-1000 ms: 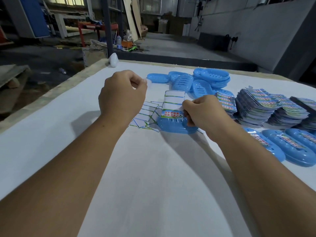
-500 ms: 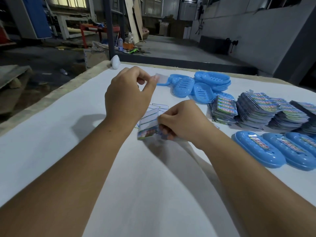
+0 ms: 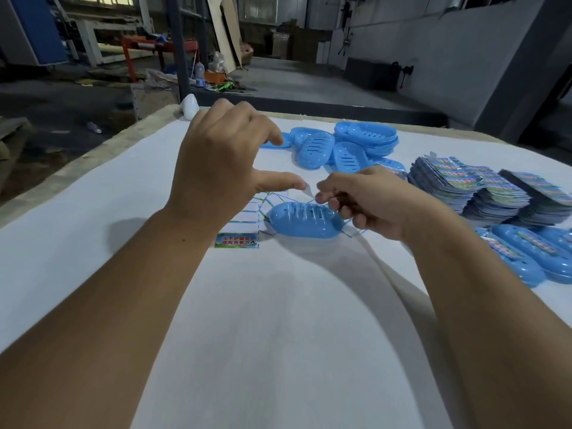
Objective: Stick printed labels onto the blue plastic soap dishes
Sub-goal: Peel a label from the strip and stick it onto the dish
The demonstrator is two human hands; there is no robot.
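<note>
1. The white-covered table (image 3: 93, 236) fills the lower and middle frame; its near edge is cut off by the bottom of the picture, and the person's two forearms cover much of it.
2. The left hand (image 3: 216, 168) hovers at centre frame with thumb and forefinger spread apart and the other fingers loosely curled. It hides part of the spent label sheets (image 3: 244, 221) lying flat beneath it; only one printed strip with red characters shows clearly.
3. The right hand (image 3: 368, 199), just right of centre, has its fingers curled, pinching a small pale label (image 3: 309, 191) between thumb and forefinger. The label is thin and blurred, so its print cannot be read.
4. Stacks of printed labels (image 3: 470, 187) stand at the right of the frame, fanned and colourful, the farthest stack cut off by the right edge.
5. Labelled blue dishes (image 3: 532, 258) lie in a row at the lower right, partly cut off by the frame edge.
6. A loose pile of unlabelled blue dishes (image 3: 349, 144) sits in the upper middle, slotted sides showing, partly hidden behind the left fingers.
7. The blue soap dish (image 3: 303, 219) lies at centre, bottom up, oval with a row of slots, directly below the pinched label and partly hidden by the right hand.
</note>
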